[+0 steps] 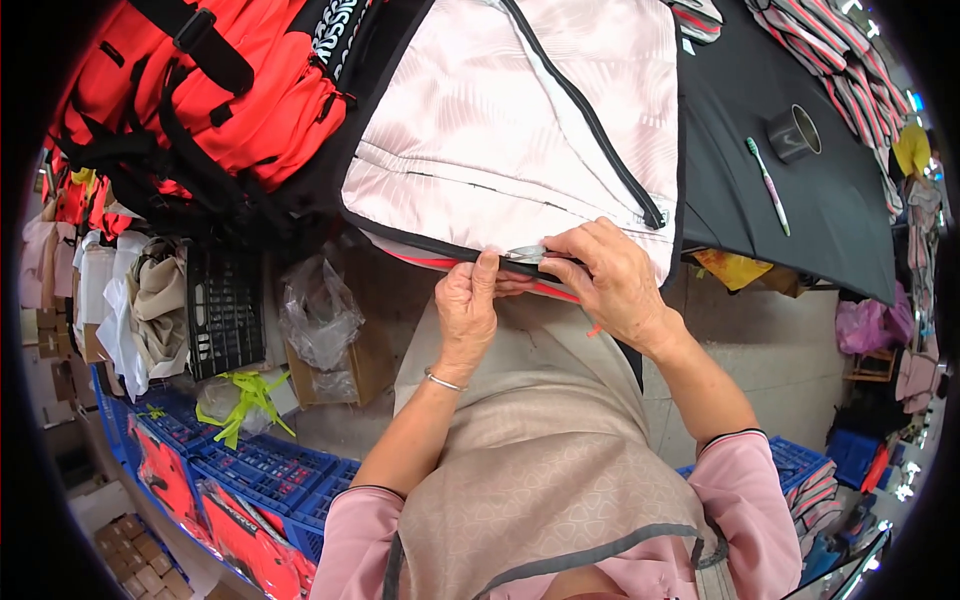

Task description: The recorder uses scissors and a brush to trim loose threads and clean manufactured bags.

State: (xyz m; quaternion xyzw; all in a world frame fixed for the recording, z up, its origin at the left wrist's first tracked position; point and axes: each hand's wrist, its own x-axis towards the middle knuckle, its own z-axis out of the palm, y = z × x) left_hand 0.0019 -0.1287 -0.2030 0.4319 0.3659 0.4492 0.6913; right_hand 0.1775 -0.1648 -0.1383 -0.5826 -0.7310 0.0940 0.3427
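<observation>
A pale pink fabric bag (470, 110) with black edge binding and a black zipper (600, 130) lies on the table, its near edge toward me. My left hand (468, 305) is closed, pinching the black binding between thumb and fingers at that edge. My right hand (612, 280) closes round small silver thread snips (525, 253), whose tips lie at the binding beside my left thumb. A red strip (553, 291) runs under the edge, and its loose end hangs below my right hand. The snips' handles are mostly hidden by my fingers.
Red bags with black straps (250, 120) are piled at the left. A metal cup (793, 134) and a toothbrush (770, 187) rest on the black table (730, 110) at right. Striped fabric pieces (835, 60) lie beyond. Blue crates (265, 470) and a cardboard box (350, 375) stand below left.
</observation>
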